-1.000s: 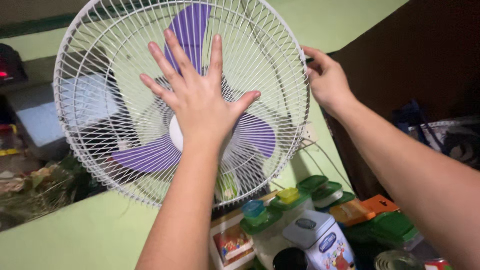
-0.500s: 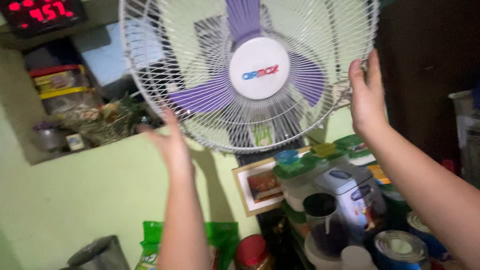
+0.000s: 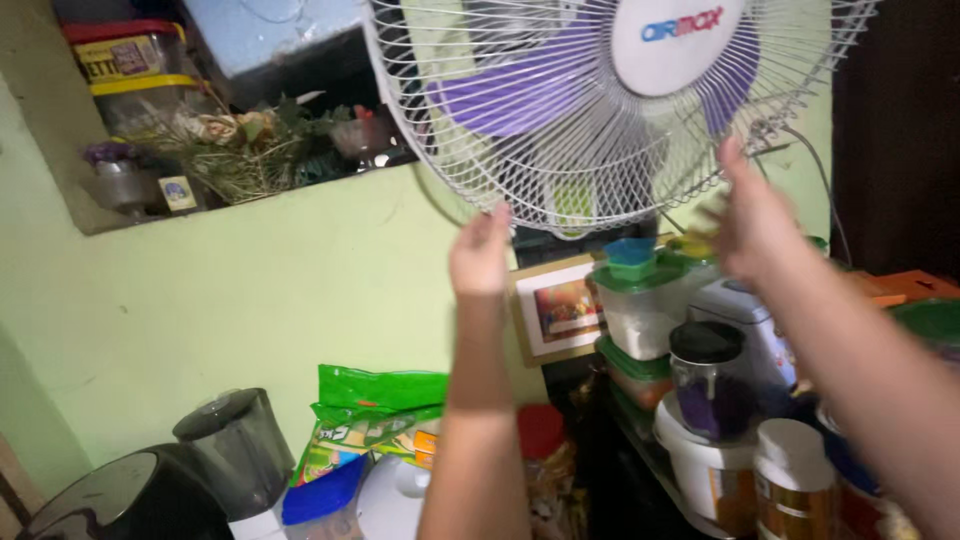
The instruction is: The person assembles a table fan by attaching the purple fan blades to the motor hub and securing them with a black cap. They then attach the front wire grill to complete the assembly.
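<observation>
A white wire-cage fan [image 3: 520,150] with purple blades [image 3: 520,90] and a white centre cap [image 3: 678,40] fills the top of the head view. My left hand [image 3: 481,250] is raised just under the cage's lower rim, its fingertips at or close to the wires. Blurred by motion, my right hand [image 3: 752,220] is lifted near the cage's lower right edge. Neither hand holds anything, and the fingers of both look loosely apart.
A wall niche [image 3: 60,190] at upper left holds jars, dried flowers [image 3: 235,140] and boxes. Below the fan stand stacked green-lidded containers [image 3: 640,300], a framed picture [image 3: 560,305], a dark-lidded jar [image 3: 708,380] and tins. Lower left: a blender jug [image 3: 235,450], green packets [image 3: 375,410].
My left hand has come off the fan's centre and dropped to the lower rim. My right hand has left the cage's right edge. The view has tilted down and the fan sits higher in frame.
</observation>
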